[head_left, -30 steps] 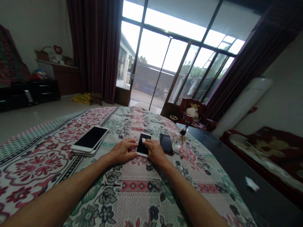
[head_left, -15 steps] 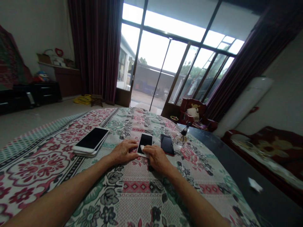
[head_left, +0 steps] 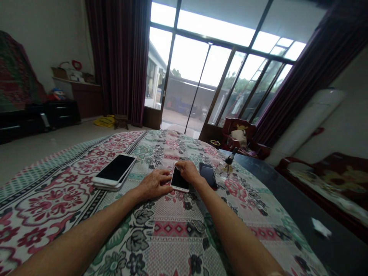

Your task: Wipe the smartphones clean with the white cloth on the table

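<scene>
The left hand (head_left: 155, 184), fingers slightly apart, touches the left edge of the white smartphone (head_left: 180, 183); the right hand (head_left: 188, 171) curls over its far end — what it pinches, I cannot tell. Just rightward lies the dark smartphone (head_left: 208, 176); toward the body — patterned tablecloth (head_left: 172, 251) stretches.

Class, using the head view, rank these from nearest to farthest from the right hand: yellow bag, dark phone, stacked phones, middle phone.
From the right hand:
1. Middle phone: partly beneath it.
2. Dark phone: just to its right.
3. Stacked phones: off to its left.
4. Yellow bag: far back, on the left.
</scene>
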### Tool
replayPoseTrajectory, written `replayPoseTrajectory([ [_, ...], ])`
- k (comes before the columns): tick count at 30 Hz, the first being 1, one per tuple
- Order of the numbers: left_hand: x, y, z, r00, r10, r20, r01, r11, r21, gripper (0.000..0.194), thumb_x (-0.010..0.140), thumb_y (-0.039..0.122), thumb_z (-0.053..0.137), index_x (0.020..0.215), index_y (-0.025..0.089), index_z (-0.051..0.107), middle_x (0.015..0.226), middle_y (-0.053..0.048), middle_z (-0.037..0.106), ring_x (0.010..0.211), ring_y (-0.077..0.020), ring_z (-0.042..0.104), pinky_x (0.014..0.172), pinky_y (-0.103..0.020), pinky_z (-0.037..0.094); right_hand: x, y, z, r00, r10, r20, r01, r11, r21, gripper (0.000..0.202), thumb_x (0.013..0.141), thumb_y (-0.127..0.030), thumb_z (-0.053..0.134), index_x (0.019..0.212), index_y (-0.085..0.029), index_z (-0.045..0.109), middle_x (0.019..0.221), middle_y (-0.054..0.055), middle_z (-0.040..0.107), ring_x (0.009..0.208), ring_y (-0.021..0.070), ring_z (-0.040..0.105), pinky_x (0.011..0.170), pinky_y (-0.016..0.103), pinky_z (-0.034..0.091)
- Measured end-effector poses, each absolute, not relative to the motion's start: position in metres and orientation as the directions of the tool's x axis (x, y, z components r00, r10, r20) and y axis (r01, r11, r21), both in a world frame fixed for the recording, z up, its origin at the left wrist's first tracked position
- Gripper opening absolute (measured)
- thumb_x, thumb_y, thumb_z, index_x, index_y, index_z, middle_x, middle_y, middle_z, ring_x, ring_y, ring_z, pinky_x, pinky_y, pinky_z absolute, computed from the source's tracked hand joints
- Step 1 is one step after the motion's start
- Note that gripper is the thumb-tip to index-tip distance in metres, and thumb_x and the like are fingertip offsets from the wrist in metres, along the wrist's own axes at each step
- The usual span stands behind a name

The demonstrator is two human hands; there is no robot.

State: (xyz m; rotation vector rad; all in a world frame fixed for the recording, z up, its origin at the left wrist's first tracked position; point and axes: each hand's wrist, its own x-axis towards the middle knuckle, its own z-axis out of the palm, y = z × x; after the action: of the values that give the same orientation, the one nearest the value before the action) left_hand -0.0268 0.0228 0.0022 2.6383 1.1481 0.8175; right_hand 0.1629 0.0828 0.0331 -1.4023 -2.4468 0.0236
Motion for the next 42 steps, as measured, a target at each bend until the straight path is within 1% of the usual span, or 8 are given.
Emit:
replayPoseTrajectory([
  [7, -0.026, 0.02, 0.006, 0.568, 0.707, 0.421, 0.643, -0.701, 0.309, 0.025, 0.083, 0.036, 0.058, 0.101, 0.025, 0.071, 0.11, -0.005, 0.064, 0.1, -0.0232, 0.058, 0.092, -0.036, 0.042, 0.158, 0.103, 0.033, -0.463, 0.856, 0.228, 0.843, 0.505, -0.186, 0.027, 0.08, -0.008, 0.048, 0.086, -0.022, 0.071, 0.09, 0.003, 0.07, 0.083, 0.0161, 0.058, 0.071, 0.021, 0.035],
  [12, -0.026, 0.019, 0.006, 0.555, 0.716, 0.424, 0.642, -0.693, 0.329, 0.023, 0.082, 0.036, 0.059, 0.1, 0.026, 0.071, 0.11, -0.004, 0.065, 0.101, -0.0234, 0.058, 0.092, -0.037, 0.043, 0.16, 0.099, 0.032, -0.475, 0.85, 0.227, 0.834, 0.517, -0.192, 0.027, 0.083, -0.009, 0.047, 0.087, -0.021, 0.07, 0.09, 0.003, 0.07, 0.082, 0.0156, 0.057, 0.071, 0.021, 0.035],
  [16, -0.026, 0.019, 0.005, 0.538, 0.715, 0.445, 0.627, -0.693, 0.355, 0.024, 0.081, 0.035, 0.061, 0.1, 0.025, 0.071, 0.112, -0.005, 0.065, 0.103, -0.0234, 0.058, 0.093, -0.037, 0.043, 0.166, 0.086, 0.029, -0.549, 0.789, 0.277, 0.775, 0.604, -0.184, 0.028, 0.084, -0.007, 0.044, 0.088, -0.019, 0.069, 0.087, 0.004, 0.068, 0.082, 0.0149, 0.056, 0.073, 0.022, 0.035],
  [20, -0.026, 0.021, 0.003, 0.515, 0.718, 0.468, 0.622, -0.689, 0.372, 0.024, 0.077, 0.036, 0.065, 0.094, 0.02, 0.072, 0.114, -0.007, 0.065, 0.104, -0.0246, 0.059, 0.093, -0.037, 0.044, 0.173, 0.071, 0.028, -0.618, 0.727, 0.299, 0.716, 0.677, -0.168, 0.027, 0.085, -0.006, 0.043, 0.088, -0.017, 0.068, 0.082, 0.004, 0.065, 0.078, 0.0144, 0.055, 0.072, 0.022, 0.035],
  [24, -0.026, 0.024, -0.001, 0.492, 0.734, 0.469, 0.633, -0.671, 0.386, 0.023, 0.074, 0.035, 0.068, 0.089, 0.018, 0.072, 0.114, -0.008, 0.066, 0.103, -0.0253, 0.059, 0.092, -0.038, 0.045, 0.179, 0.054, 0.03, -0.669, 0.671, 0.321, 0.655, 0.736, -0.172, 0.025, 0.086, -0.006, 0.045, 0.094, -0.017, 0.066, 0.086, 0.004, 0.065, 0.082, 0.0146, 0.056, 0.077, 0.023, 0.035],
  [28, -0.026, 0.026, -0.006, 0.48, 0.735, 0.48, 0.639, -0.667, 0.383, 0.025, 0.073, 0.035, 0.069, 0.091, 0.018, 0.071, 0.116, -0.008, 0.065, 0.105, -0.0256, 0.059, 0.093, -0.039, 0.045, 0.182, 0.04, 0.031, -0.685, 0.646, 0.337, 0.633, 0.757, -0.162, 0.026, 0.087, -0.005, 0.045, 0.096, -0.017, 0.066, 0.087, 0.004, 0.065, 0.083, 0.0148, 0.055, 0.08, 0.025, 0.036],
  [35, -0.027, 0.027, -0.008, 0.462, 0.747, 0.478, 0.649, -0.652, 0.392, 0.036, 0.071, 0.037, 0.072, 0.102, 0.018, 0.068, 0.121, -0.01, 0.063, 0.111, -0.0258, 0.056, 0.096, -0.039, 0.044, 0.178, 0.03, 0.029, -0.712, 0.611, 0.346, 0.593, 0.787, -0.168, 0.026, 0.083, -0.004, 0.046, 0.091, -0.018, 0.068, 0.086, 0.003, 0.067, 0.082, 0.0149, 0.057, 0.082, 0.026, 0.037],
  [42, -0.026, 0.025, -0.006, 0.471, 0.742, 0.478, 0.66, -0.656, 0.368, 0.035, 0.072, 0.04, 0.069, 0.099, 0.018, 0.068, 0.119, -0.01, 0.063, 0.111, -0.0262, 0.056, 0.097, -0.038, 0.043, 0.174, 0.027, 0.027, -0.724, 0.58, 0.373, 0.541, 0.813, -0.213, 0.028, 0.079, -0.003, 0.046, 0.084, -0.019, 0.068, 0.087, 0.003, 0.069, 0.084, 0.0145, 0.059, 0.085, 0.027, 0.037],
])
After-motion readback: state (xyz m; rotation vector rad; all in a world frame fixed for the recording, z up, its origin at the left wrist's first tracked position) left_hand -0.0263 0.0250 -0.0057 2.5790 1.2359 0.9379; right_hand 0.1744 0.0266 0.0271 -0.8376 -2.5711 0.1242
